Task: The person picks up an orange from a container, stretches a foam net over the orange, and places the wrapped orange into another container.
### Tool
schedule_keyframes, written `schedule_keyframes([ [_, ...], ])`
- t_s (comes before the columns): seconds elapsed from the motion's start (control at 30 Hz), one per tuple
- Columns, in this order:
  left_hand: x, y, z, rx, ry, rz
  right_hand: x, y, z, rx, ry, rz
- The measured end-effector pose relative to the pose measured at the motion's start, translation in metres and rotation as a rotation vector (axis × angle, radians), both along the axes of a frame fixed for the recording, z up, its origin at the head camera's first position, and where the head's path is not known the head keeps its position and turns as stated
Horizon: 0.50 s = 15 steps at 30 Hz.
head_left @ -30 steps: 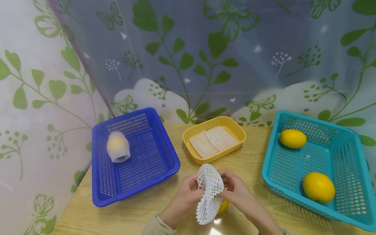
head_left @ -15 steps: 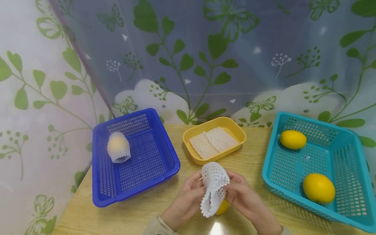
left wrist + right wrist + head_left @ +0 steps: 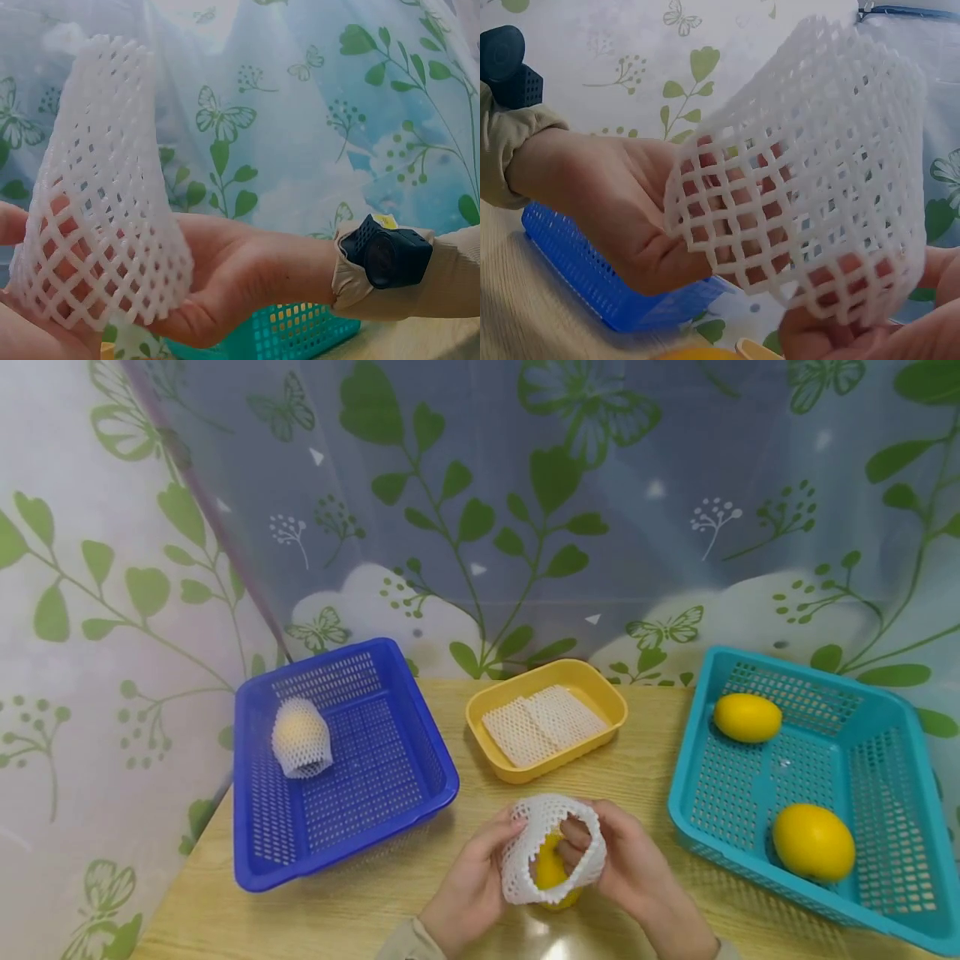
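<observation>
Both hands hold a white foam fruit net (image 3: 536, 818) near the table's front, stretching its mouth wide. My left hand (image 3: 476, 877) grips its left side with the thumb outside. On the opposite side my right hand (image 3: 637, 868) grips it, fingers reaching inside the mouth. The left wrist view shows the net (image 3: 112, 165) narrowing upward, its wide end between the hands. Fingers show through the mesh in the right wrist view of the net (image 3: 810, 172). A smooth yellow oval fruit (image 3: 551, 864) lies below, seen through the mouth and partly hidden by the net.
A blue basket (image 3: 345, 856) at left holds one fruit in a foam net (image 3: 300, 735). Behind the hands, a yellow tray (image 3: 517, 774) contains flat foam nets (image 3: 540, 722). The teal basket (image 3: 757, 872) at right holds two yellow fruits (image 3: 813, 842). A patterned curtain (image 3: 480, 527) hangs behind.
The net was narrow and folded between the hands. Its mouth is now spread wide and turned toward the head camera, with right fingers inside and the fruit showing through it.
</observation>
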<state>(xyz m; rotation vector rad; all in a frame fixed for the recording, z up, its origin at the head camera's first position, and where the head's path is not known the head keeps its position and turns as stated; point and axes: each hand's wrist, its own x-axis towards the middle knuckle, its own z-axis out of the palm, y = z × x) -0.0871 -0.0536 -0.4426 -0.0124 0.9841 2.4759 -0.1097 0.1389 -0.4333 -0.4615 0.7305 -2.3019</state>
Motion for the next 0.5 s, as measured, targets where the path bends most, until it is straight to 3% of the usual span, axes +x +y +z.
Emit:
schedule_keyframes([
  [0.27,-0.006,0.003,-0.020,-0.058,-0.046,0.037,0.003,0.011,-0.011,0.439,-0.136,-0.252],
  [0.5,-0.010,0.003,-0.041,-0.179,-0.036,0.098,0.000,0.017,-0.027,0.529,-0.175,-0.284],
])
